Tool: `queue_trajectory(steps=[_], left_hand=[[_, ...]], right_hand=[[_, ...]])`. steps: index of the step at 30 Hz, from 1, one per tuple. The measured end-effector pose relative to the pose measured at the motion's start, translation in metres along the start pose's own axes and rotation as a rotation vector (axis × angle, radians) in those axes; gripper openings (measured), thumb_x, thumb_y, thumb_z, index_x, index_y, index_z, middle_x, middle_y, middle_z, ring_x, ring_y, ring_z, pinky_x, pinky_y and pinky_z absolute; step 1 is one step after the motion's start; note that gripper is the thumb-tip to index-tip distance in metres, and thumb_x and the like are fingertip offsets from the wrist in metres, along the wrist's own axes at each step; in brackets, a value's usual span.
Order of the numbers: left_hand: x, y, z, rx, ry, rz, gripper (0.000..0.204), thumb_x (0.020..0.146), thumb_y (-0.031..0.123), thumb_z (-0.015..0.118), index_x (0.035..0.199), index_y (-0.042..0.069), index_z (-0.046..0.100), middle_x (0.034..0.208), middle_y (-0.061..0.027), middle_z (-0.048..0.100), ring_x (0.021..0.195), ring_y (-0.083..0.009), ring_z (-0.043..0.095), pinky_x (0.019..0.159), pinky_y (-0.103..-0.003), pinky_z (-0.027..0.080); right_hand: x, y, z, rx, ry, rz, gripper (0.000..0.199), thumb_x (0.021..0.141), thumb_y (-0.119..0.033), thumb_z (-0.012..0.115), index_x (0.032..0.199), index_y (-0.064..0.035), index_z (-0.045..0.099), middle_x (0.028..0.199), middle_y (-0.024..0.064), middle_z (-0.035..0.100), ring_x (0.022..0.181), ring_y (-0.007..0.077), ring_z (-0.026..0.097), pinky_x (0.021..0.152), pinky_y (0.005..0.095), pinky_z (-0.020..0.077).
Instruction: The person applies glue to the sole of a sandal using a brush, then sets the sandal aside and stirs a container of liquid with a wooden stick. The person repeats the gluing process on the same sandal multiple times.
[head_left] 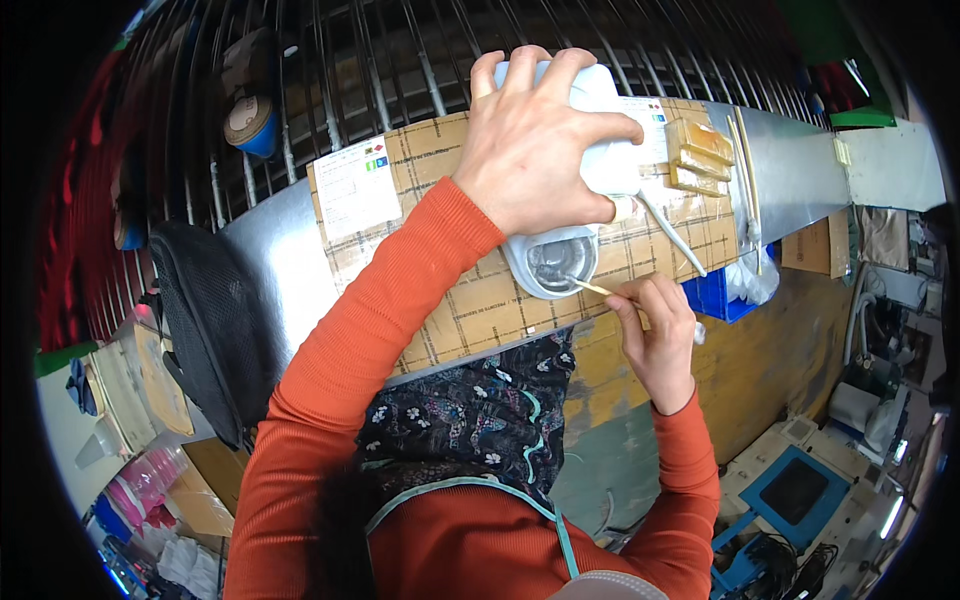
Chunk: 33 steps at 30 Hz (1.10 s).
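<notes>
My left hand [535, 150] is spread over a pale blue-white plastic bottle [612, 165], its fingers curled round the far side and thumb on the near side. A thin bent white tube [672, 235] sticks out from the bottle toward the right. Directly below the bottle sits a small translucent plastic cup [553, 265]; what is in it is hard to make out. Between thumb and fingers, my right hand [655, 325] pinches a thin pale stick [592, 287], one end reaching into the cup. A white tuft [699, 333] shows beyond that hand.
Cardboard [470, 310] covers the metal bench, with a paper label [357, 185] at left. Yellowish wrapped blocks [700, 157] and long thin sticks [747, 180] lie at right. A blue bin [718, 295] holds plastic bags. A black mesh bag [215, 320] stands left; metal rollers [420, 65] run behind.
</notes>
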<state>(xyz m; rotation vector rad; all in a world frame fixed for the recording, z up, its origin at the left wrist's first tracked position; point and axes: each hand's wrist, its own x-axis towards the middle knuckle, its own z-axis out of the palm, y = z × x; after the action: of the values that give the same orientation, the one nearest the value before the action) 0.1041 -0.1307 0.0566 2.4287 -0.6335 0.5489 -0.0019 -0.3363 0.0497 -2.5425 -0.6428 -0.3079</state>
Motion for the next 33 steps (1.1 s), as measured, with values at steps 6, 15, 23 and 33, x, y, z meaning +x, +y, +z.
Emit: queue_trajectory(steps=[6, 15, 23, 33], left_hand=[[0.003, -0.002, 0.001, -0.003, 0.005, 0.005, 0.045, 0.055, 0.044, 0.082, 0.098, 0.033, 0.073, 0.130, -0.0107, 0.050, 0.120, -0.0329, 0.041, 0.101, -0.050, 0.025], [0.003, -0.002, 0.000, -0.033, -0.003, -0.006, 0.046, 0.054, 0.042, 0.082, 0.098, 0.032, 0.073, 0.130, -0.0109, 0.049, 0.120, -0.0325, 0.041, 0.102, -0.050, 0.024], [0.004, -0.001, -0.001, -0.014, -0.017, -0.004, 0.047, 0.055, 0.044, 0.082, 0.099, 0.032, 0.073, 0.131, -0.0117, 0.048, 0.121, -0.0336, 0.039, 0.102, -0.050, 0.023], [0.005, 0.000, -0.003, 0.025, -0.044, 0.000, 0.046, 0.057, 0.046, 0.081, 0.099, 0.031, 0.073, 0.133, -0.0126, 0.048, 0.121, -0.0355, 0.040, 0.103, -0.051, 0.023]], right_hand=[[-0.005, 0.003, -0.001, 0.161, -0.240, 0.290, 0.012, 0.084, -0.007, 0.066, 0.077, -0.0034, 0.057, 0.061, 0.0081, 0.050, 0.051, 0.0275, 0.046, 0.053, 0.0380, 0.0372], [0.008, 0.013, -0.002, -0.082, -0.088, -0.130, 0.011, 0.087, -0.009, 0.065, 0.080, -0.0028, 0.059, 0.061, 0.0069, 0.054, 0.048, 0.0233, 0.049, 0.047, 0.0324, 0.0365], [0.010, 0.017, -0.014, 0.253, -0.419, 0.338, 0.015, 0.084, -0.014, 0.067, 0.077, -0.0038, 0.058, 0.067, 0.0080, 0.054, 0.057, 0.0248, 0.054, 0.048, 0.0340, 0.0372], [0.010, 0.021, -0.007, 0.085, -0.260, 0.129, 0.015, 0.081, -0.010, 0.069, 0.075, -0.0036, 0.057, 0.066, 0.0095, 0.054, 0.062, 0.0285, 0.056, 0.056, 0.0369, 0.0426]])
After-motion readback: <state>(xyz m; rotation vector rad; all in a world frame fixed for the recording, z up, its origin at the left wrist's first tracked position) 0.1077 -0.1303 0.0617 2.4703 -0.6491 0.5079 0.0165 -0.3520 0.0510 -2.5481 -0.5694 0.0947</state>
